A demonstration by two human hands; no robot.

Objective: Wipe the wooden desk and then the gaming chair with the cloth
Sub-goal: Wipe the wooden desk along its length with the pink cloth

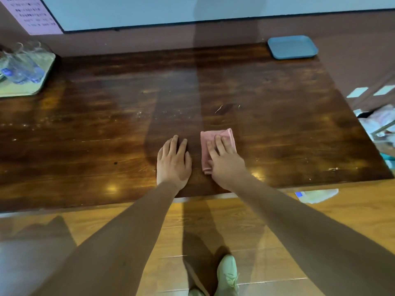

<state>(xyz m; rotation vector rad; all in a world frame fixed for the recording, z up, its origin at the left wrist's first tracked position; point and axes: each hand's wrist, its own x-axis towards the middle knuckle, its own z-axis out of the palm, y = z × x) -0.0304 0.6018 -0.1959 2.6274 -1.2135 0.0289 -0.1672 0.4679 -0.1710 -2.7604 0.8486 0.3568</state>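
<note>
A folded pink cloth (213,138) lies on the dark wooden desk (106,129) near its front edge. My right hand (226,163) lies flat on the cloth with straight fingers pressing it onto the wood. My left hand (173,161) rests flat on the bare desk just left of the cloth, a small gap between them. Pale crumbs and specks dot the desk's middle. The gaming chair is out of view.
A pale green tray (27,86) holding plastic water bottles (19,71) sits at the desk's far left. A blue tray (291,47) stands at the far right corner by the wall. Clutter lies beyond the desk's right edge. My green shoe (227,274) stands on the wooden floor.
</note>
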